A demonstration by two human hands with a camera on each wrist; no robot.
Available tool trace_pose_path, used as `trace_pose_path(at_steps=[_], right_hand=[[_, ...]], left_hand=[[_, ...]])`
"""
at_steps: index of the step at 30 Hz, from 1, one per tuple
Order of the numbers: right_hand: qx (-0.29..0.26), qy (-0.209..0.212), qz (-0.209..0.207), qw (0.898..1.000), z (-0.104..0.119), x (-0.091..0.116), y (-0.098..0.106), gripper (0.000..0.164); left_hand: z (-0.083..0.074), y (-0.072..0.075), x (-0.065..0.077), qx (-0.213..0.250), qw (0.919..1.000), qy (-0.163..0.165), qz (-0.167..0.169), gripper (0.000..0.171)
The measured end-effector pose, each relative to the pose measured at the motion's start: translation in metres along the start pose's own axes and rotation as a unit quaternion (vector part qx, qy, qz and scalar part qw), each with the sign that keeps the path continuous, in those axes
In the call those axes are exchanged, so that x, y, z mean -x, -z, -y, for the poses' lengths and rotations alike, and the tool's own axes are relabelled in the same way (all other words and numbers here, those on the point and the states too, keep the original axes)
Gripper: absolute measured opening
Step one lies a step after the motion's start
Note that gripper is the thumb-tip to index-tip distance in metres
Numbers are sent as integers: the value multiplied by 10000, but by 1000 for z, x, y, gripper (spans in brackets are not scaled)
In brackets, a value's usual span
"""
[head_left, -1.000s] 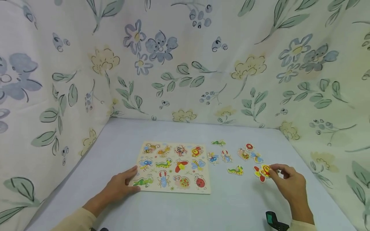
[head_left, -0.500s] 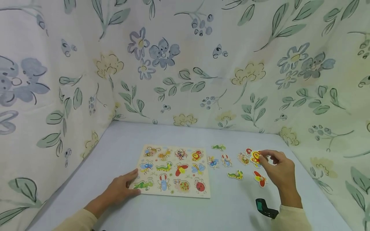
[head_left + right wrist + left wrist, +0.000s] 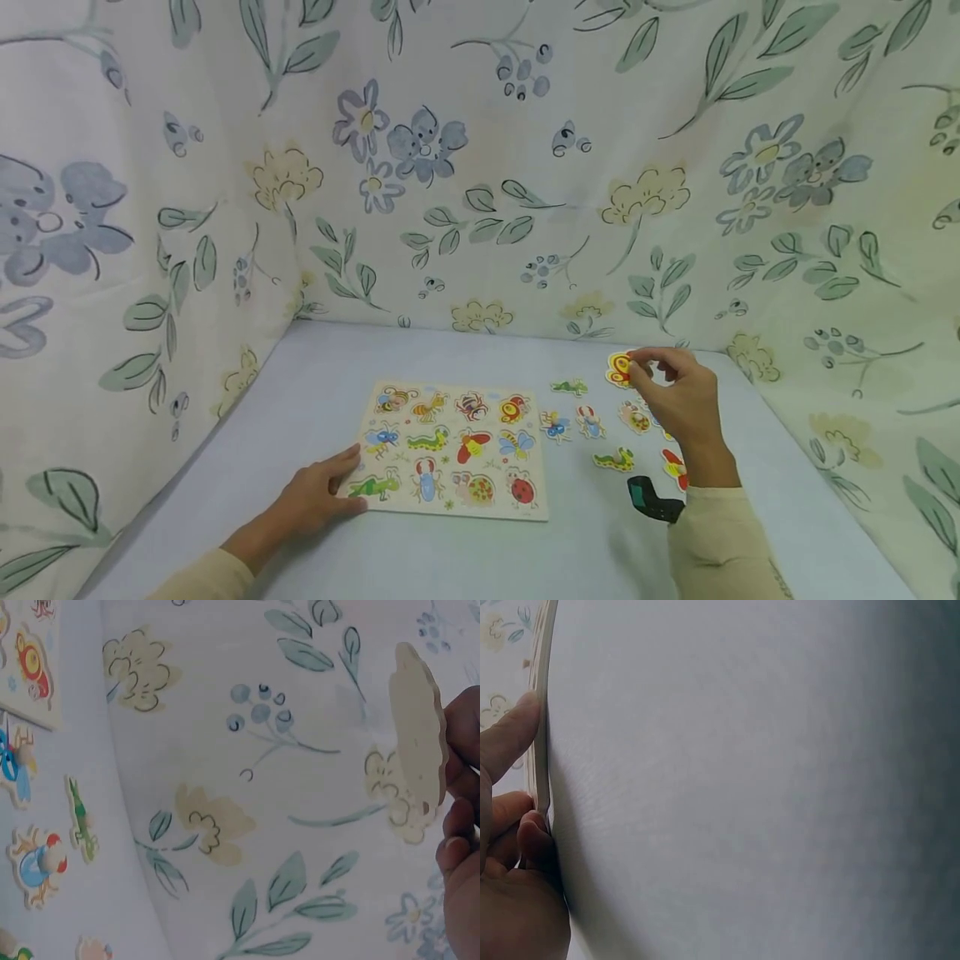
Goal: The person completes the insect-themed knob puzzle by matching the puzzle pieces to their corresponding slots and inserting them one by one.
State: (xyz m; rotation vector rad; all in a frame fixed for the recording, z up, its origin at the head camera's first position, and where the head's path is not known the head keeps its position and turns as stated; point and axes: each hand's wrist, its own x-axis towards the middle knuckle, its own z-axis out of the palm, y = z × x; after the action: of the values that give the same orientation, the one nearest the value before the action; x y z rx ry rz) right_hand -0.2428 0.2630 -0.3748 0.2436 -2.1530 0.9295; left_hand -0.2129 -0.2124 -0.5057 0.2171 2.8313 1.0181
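A wooden insect puzzle board [image 3: 405, 506] lies left of centre in the head view, with insect pictures in rows. My left hand [image 3: 311, 496] holds it by its front left corner, fingers at the left edge and thumb at the front. The left wrist view shows fingertips [image 3: 526, 712] against the board's thin side. My right hand [image 3: 678, 396] pinches a yellow and red butterfly puzzle piece [image 3: 618, 369] above the far right of the table. Its plain wooden back [image 3: 418, 735] faces the right wrist camera.
Loose pieces lie right of the board: a grasshopper [image 3: 569, 387], a blue fly [image 3: 556, 426], a blue beetle [image 3: 590, 422], a caterpillar [image 3: 614, 459], a snail [image 3: 635, 417] and a red-winged insect [image 3: 674, 468] partly behind the right wrist. Floral cloth [image 3: 480, 250] encloses the table.
My right hand has lifted the butterfly piece from beside the red-winged insect and carried it away from me and leftward. The left hand stays at the board. The head view has tilted slightly up.
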Motion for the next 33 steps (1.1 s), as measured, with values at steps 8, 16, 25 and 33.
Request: trace_pose_path(at_steps=[8,16,25,33], right_hand=[[-425,303,279,9982,13,-17,-26,10],[-364,327,439,9978,15,-19,-48,9],[-533,96,675,9963,15,-19,-70,9],[-671,-48,827,9943,13,-16,-88,7]], left_hand=[[-3,-1,0,-67,9999,144,-57,89],[-3,-2,1,5,9997,231,-94,87],[-3,-3,1,15,9998,173,-106,85],[-5,-2,3,78,9998,94,-162,84]])
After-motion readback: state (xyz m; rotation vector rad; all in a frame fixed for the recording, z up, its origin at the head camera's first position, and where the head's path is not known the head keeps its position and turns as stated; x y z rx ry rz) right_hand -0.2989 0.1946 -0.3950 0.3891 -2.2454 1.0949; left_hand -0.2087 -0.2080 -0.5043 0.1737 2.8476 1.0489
